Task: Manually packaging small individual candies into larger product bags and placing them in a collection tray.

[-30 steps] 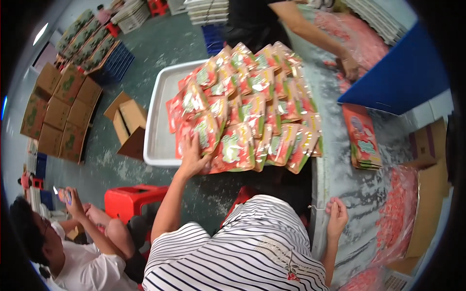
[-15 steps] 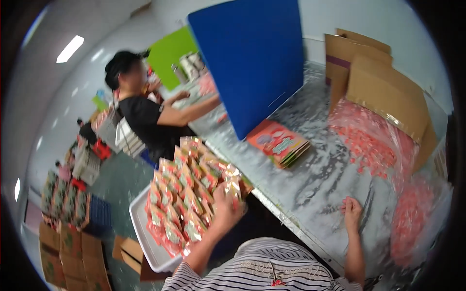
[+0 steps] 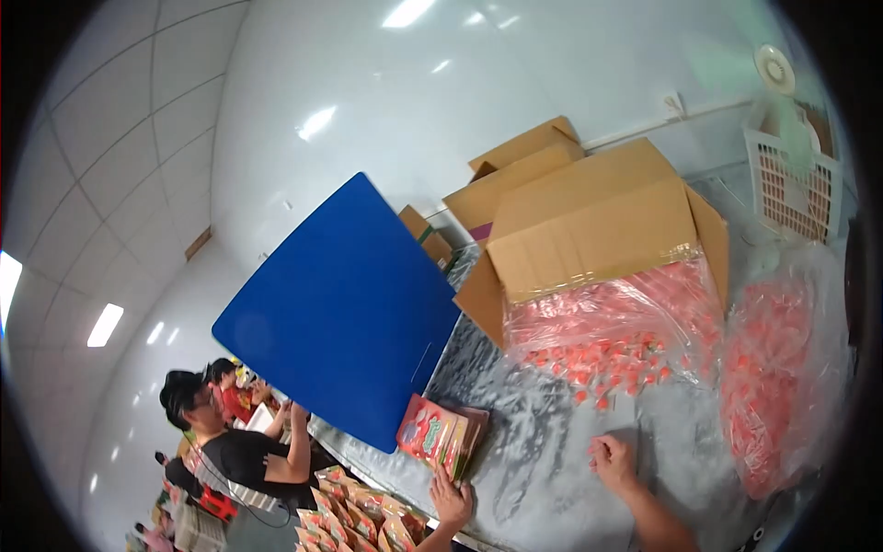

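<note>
At the near edge of the table, my left hand (image 3: 452, 502) reaches to a stack of flat red and green printed pouches (image 3: 430, 431), fingers stretched out and the tips at the stack's lower edge. My right hand (image 3: 613, 463) rests over the table to the right, its fingers curled together. Whatever they hold, if anything, is too small to make out. Beyond it, small red wrapped pieces (image 3: 602, 368) spill from a plastic-lined cardboard box (image 3: 593, 221) lying open toward me. Filled pouches (image 3: 354, 515) stand packed together beside my left forearm.
A tall blue divider panel (image 3: 340, 313) stands behind the pouch stack. On the right lies a clear bag of red pieces (image 3: 768, 386); farther back are a white basket (image 3: 793, 198) and a small fan (image 3: 775, 69). A co-worker in black (image 3: 258, 465) is at the left.
My left hand has moved from the filled pouches to the flat pouch stack. The view has swung right and up, bringing the box, basket and fan into sight. My right hand stays curled.
</note>
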A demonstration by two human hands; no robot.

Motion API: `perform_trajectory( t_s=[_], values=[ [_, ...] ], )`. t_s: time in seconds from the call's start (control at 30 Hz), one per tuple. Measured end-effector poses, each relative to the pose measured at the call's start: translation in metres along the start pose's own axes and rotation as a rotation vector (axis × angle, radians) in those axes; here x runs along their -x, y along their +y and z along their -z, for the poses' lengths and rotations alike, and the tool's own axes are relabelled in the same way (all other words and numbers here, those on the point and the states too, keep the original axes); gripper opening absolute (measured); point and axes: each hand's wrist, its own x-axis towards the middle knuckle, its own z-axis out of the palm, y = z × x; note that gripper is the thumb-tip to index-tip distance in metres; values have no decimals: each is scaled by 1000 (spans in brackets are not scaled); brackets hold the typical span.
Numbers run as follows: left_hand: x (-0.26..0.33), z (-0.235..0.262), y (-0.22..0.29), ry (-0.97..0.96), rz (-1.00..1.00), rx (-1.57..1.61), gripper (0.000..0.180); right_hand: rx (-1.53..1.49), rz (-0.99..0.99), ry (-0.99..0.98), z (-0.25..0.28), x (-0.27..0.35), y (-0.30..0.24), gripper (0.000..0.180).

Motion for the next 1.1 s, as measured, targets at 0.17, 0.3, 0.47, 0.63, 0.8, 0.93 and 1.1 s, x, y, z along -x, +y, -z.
perform_trajectory(
  t_s=[0.17, 0.3, 0.47, 0.63, 0.8, 0.93, 1.1],
  values=[
    [-6, -1, 0, -8, -32, -5, 78, 77, 67, -21, -6, 0, 9, 14],
    [-7, 3, 5, 20, -88, 12, 78, 100, 96, -1, -5, 1, -5, 12],
    [-6, 7, 7, 1, -78, -31, 78, 117, 123, 12, -6, 3, -14, 11],
    [-5, 6, 0, -37, -15, -42, 75, 158, 187, 16, -5, 7, -16, 13],
    [-5, 6, 3, -26, -35, -27, 75, 161, 142, -31, 2, 6, -24, 16],
    [-4, 1, 2, -22, -58, -66, 75, 177, 138, -25, 5, 8, -18, 16],
    [-2, 6, 8, -62, 61, -5, 73, 209, 160, -58, 3, 7, -21, 17]
  ],
)
